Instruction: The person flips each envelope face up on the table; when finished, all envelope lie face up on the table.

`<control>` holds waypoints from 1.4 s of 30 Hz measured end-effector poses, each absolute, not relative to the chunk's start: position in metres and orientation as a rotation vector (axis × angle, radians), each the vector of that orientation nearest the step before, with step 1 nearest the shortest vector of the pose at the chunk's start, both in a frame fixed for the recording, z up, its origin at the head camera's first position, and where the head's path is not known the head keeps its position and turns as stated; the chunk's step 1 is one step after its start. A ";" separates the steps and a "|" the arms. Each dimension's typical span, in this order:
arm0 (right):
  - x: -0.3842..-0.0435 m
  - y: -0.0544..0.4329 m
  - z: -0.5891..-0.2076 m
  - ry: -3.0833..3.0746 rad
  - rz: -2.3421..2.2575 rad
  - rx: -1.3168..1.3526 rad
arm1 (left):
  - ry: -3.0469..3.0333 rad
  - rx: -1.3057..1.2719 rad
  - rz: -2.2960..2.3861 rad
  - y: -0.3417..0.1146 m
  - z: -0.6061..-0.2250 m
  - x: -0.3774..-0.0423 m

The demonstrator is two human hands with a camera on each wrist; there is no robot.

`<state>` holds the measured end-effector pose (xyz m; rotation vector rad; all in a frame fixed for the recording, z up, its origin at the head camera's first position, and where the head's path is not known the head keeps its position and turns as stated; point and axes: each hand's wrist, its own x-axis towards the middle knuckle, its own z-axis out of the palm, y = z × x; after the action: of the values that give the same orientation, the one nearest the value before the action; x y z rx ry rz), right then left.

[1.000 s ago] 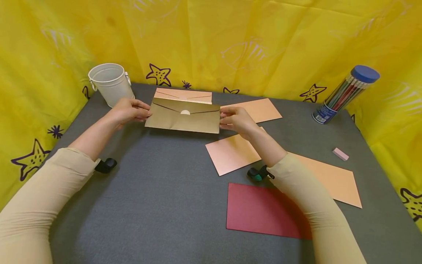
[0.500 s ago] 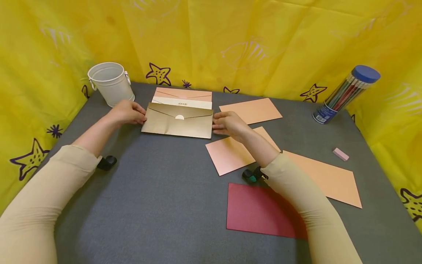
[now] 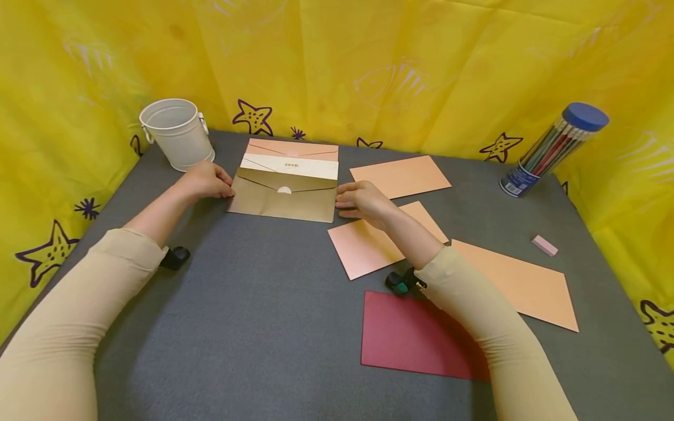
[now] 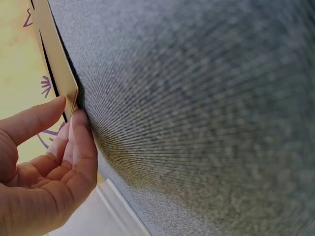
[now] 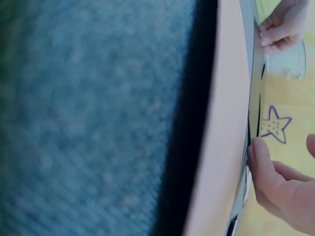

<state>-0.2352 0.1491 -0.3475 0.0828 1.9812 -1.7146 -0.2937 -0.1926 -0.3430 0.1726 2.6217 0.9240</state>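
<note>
A gold envelope (image 3: pixel 281 204) with a pale round seal lies at the front of an overlapped row, on top of a white envelope (image 3: pixel 316 169) and a pink envelope (image 3: pixel 316 152) behind it. My left hand (image 3: pixel 206 180) pinches its left edge; in the left wrist view the thumb (image 4: pixel 47 114) is above the corner and the fingertips are below. At the opposite edge is my right hand (image 3: pixel 365 202), its fingertips right at the envelope's side. The right wrist view shows that hand's index finger (image 5: pixel 263 155) extended along the edge, with the thumb apart from it.
A white bucket (image 3: pixel 176 137) stands left of the envelopes. Peach envelopes (image 3: pixel 400 177) and a dark red envelope (image 3: pixel 411 333) lie to the right, partly under my right arm. Farther right are a pink eraser (image 3: pixel 544 245) and a tilted tube of pencils (image 3: pixel 553 149). A yellow curtain (image 3: pixel 337 70) encloses the table.
The gold envelope has come down and slightly left onto the row, uncovering more of the white one. My right hand has moved left with it, and its fingers have loosened from the edge.
</note>
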 end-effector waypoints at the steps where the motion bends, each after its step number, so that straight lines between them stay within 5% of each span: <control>1: -0.235 0.149 -0.348 1.982 -1.710 0.076 | 2.619 0.172 0.918 -0.193 -0.342 -0.294; 28: -0.235 0.159 -0.342 1.965 -1.701 -0.003 | 2.758 0.219 0.746 -0.185 -0.338 -0.292; 42: -0.252 0.199 -0.322 2.105 -1.771 0.152 | 2.553 0.083 1.254 -0.106 -0.323 -0.288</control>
<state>-0.2522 0.1985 -0.3221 0.1525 2.1049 -1.7705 -0.2880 -0.1063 -0.3230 0.0826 2.5534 1.2544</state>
